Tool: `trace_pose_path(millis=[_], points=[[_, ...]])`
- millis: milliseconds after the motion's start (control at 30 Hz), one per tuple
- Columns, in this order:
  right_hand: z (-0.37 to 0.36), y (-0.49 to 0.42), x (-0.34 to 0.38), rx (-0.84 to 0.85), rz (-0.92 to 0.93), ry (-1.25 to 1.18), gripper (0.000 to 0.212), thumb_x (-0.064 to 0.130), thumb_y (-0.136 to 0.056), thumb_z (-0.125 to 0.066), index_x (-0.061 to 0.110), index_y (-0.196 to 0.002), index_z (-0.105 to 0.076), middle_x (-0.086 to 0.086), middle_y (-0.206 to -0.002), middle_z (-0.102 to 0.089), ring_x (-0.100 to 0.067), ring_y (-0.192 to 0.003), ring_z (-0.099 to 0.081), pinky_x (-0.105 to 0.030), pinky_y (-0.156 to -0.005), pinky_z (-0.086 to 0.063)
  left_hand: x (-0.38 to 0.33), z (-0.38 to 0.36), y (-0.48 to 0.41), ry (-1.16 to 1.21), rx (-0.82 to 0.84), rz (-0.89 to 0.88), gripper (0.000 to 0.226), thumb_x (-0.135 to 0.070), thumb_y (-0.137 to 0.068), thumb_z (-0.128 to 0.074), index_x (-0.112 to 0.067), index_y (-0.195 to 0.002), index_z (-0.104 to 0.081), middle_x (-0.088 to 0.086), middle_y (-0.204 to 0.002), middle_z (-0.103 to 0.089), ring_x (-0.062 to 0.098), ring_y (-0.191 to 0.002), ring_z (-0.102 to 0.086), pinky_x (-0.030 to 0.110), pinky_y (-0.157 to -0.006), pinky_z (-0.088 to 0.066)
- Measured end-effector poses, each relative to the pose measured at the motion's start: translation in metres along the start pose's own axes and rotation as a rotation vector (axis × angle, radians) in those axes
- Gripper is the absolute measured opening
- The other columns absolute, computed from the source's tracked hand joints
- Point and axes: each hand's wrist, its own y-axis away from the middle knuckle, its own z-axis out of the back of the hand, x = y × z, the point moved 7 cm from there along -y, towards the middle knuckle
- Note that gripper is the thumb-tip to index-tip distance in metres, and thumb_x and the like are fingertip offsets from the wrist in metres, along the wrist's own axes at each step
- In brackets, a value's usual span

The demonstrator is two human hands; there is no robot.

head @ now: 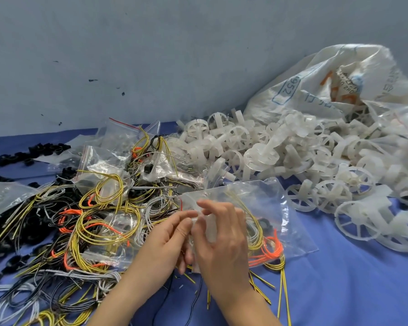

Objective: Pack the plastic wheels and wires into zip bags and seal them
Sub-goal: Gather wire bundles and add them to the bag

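A clear zip bag (264,203) lies on the blue worktop (344,285) directly in front of the person, and it is grasped at its left edge, where a red strip marks the mouth. That edge is pinched between the thumb and fingers of the left hand (172,238). The right hand (224,238) is curled over the same edge and appears to grip it as well, with the forefinger lifted clear. A wire bundle (269,245) of yellow and orange strands can be seen through the film, together with a small dark ring. A pale shape under the fingers may be a wheel, though this cannot be told for certain. Yellow wire ends show beyond the bag's near edge; whether they stick out of it or lie beneath it is unclear. The mouth is judged to be not yet sealed, so this bag counts as loaded but unfinished. Behind the loose wires (57,231), several filled bags (118,158) are heaped, which suggests that some packing is done; their seals cannot be checked from here. Much is left: a large pile of plastic wheels (292,156) spills from a white sack (320,74) on the right, and a tangled heap of wires covers the left. Black parts (31,152) lie near the far left edge.
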Motion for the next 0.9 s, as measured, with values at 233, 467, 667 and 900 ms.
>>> trace_pose_path(millis=[233, 467, 667, 900], points=[[0.003, -0.002, 0.008, 0.005, 0.051, -0.001, 0.028, 0.021, -0.092, -0.057, 0.028, -0.118, -0.052, 0.008, -0.105, -0.056, -0.014, -0.098, -0.050, -0.026, -0.091, -0.040, -0.010, -0.010, -0.010, -0.009, 0.132, 0.078, 0.026, -0.018, -0.100, -0.050, -0.021, -0.085, -0.070, 0.006, -0.066, -0.060, 0.016, -0.054, -0.054, 0.022, -0.046, -0.043], [0.004, -0.004, 0.002, 0.026, -0.018, -0.087, 0.026, 0.022, -0.094, -0.056, 0.032, -0.118, -0.051, 0.015, -0.108, -0.051, -0.006, -0.101, -0.047, -0.021, -0.087, -0.041, -0.005, -0.025, -0.019, 0.220, 0.151, 0.222, 0.012, 0.003, -0.094, -0.049, 0.008, -0.095, -0.060, 0.016, -0.074, -0.069, 0.020, -0.064, -0.068, 0.023, -0.052, -0.053], [0.007, -0.008, 0.001, -0.018, -0.015, -0.063, 0.025, 0.022, -0.093, -0.056, 0.031, -0.115, -0.053, 0.014, -0.104, -0.050, -0.009, -0.100, -0.048, -0.019, -0.091, -0.038, 0.008, -0.012, -0.010, 0.341, 0.133, 0.365, 0.049, -0.024, -0.086, -0.057, 0.014, -0.116, -0.057, 0.023, -0.091, -0.058, 0.030, -0.078, -0.056, 0.034, -0.055, -0.054], [0.012, -0.004, 0.009, -0.104, 0.086, 0.065, 0.024, 0.022, -0.090, -0.060, 0.028, -0.113, -0.058, 0.008, -0.103, -0.053, -0.012, -0.104, -0.048, -0.030, -0.104, -0.038, 0.010, -0.033, -0.021, 0.362, 0.251, 0.463, 0.028, -0.003, -0.092, -0.049, 0.012, -0.114, -0.057, 0.023, -0.102, -0.053, 0.034, -0.094, -0.048, 0.035, -0.063, -0.046]])
